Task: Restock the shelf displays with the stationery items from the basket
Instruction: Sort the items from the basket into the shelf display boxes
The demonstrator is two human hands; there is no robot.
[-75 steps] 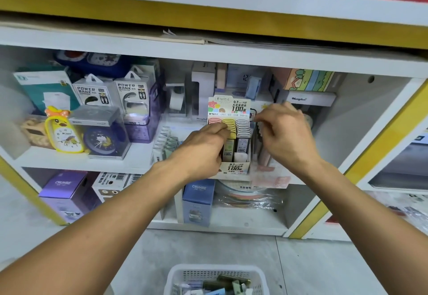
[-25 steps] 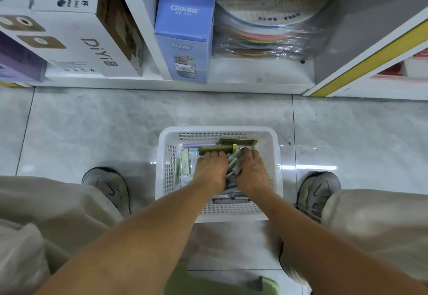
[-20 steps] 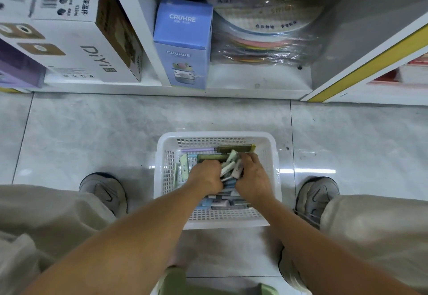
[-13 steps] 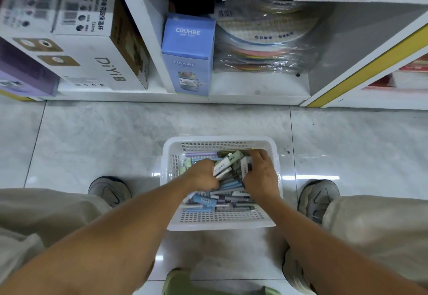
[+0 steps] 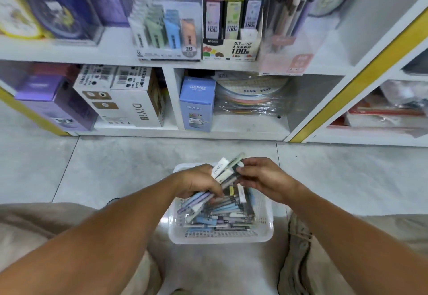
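At lower centre of the frame we see the left hand with fingers curled around a bundle of stationery items, held just above the white basket on the floor. The right hand pinches the bundle's upper end. More items lie in the basket. The shelf displays stand at upper centre.

Slim pastel stationery packs bunched above white mesh basket on floor, more inside
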